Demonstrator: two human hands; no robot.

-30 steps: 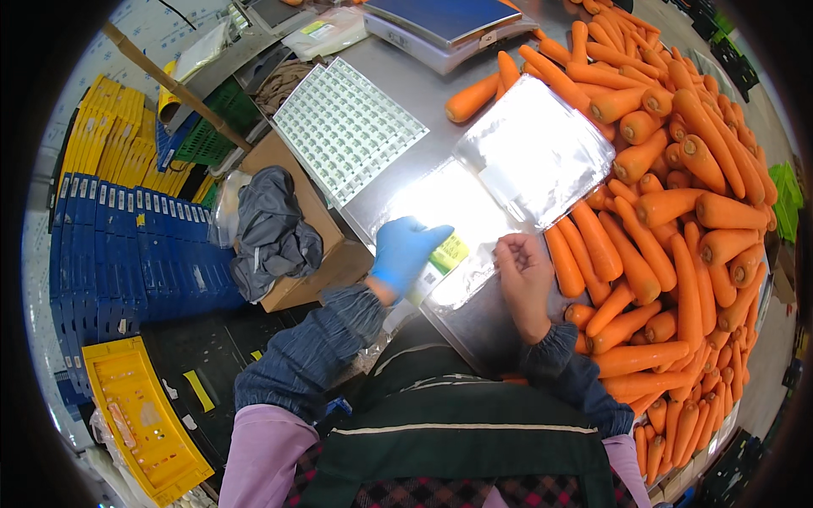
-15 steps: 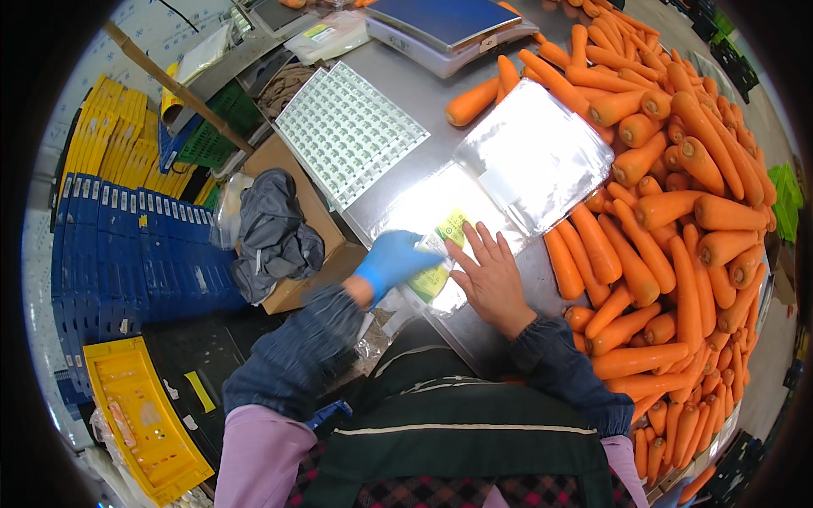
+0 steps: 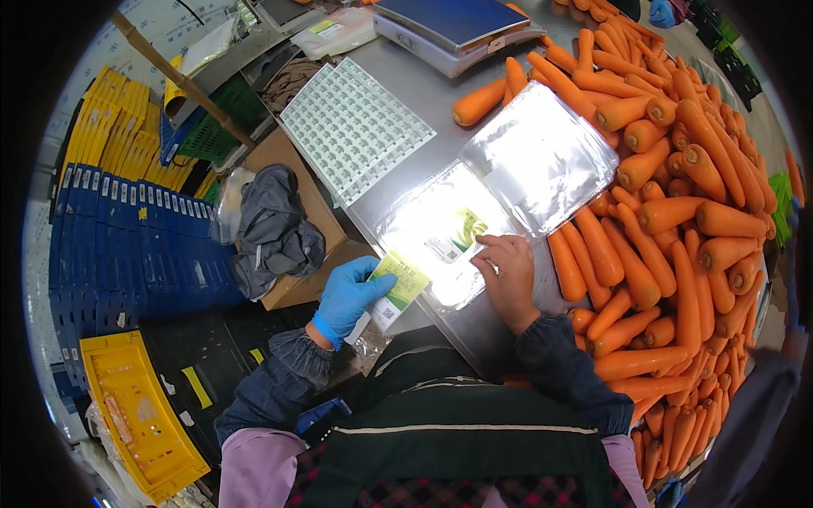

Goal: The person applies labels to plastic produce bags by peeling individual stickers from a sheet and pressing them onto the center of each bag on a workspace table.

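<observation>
My left hand (image 3: 347,292), in a blue glove, pinches a green-and-white label (image 3: 402,285) between thumb and fingers; whether it is one or a small stack I cannot tell. A similar label (image 3: 449,244) lies on a stack of clear plastic bags (image 3: 415,207) on the metal table. My bare right hand (image 3: 508,275) is closed, thumb and fingertips together at that label's right edge. What those fingers hold, if anything, is hidden. Another pile of clear bags (image 3: 542,157) lies just beyond, glinting in the light.
A big heap of carrots (image 3: 669,212) covers the right side. Sheets of small green stickers (image 3: 356,131) lie at the back left, near a blue-topped scale (image 3: 461,21). Grey cloth (image 3: 275,224) sits on a cardboard box (image 3: 334,229). Blue crates (image 3: 127,245) stand left; another person's gloved hand (image 3: 662,13) shows far right.
My left hand has drawn back toward me and left, with the label now clearly in it. My right hand has gone from lying flat on the label to fingertips closed at its edge.
</observation>
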